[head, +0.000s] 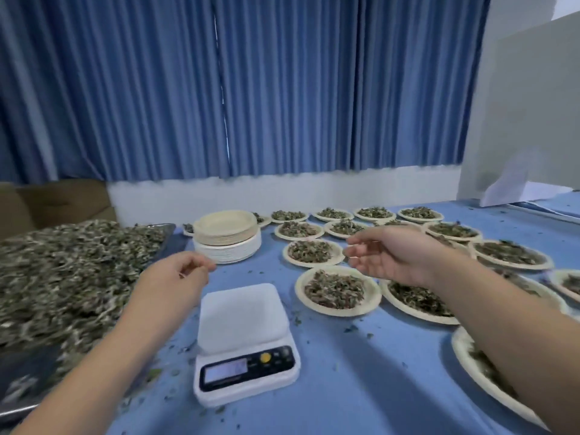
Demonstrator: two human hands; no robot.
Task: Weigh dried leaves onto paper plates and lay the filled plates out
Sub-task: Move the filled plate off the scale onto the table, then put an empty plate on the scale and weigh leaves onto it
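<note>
- Hovering over the table [361,381], the left hand [177,274] is seen with its fingers loosely curled and nothing visibly held; its fingertips are just short of the plate stack [226,238].
- The right hand [389,255] is held open above the filled plates [337,290], fingers relaxed and pointed left, nothing gripped.
- The stack is set ahead of both hands, behind the scale [240,321] and a little left of it. The left hand is judged nearer; the right is farther off, over the filled rows.
- The scale pan is bare, with the display on the near side and the long axis running away from the person. A fresh plate is judged due on it next.
- Leaves [62,277] are heaped in a tray [171,229] at left, beside the left forearm.
- Room: bare cloth is left between stack and scale. The right side is crowded with filled plates, some overlapping, the nearest just beside the scale.
- Crumbs are scattered round the scale; the near table edge is not seen.
</note>
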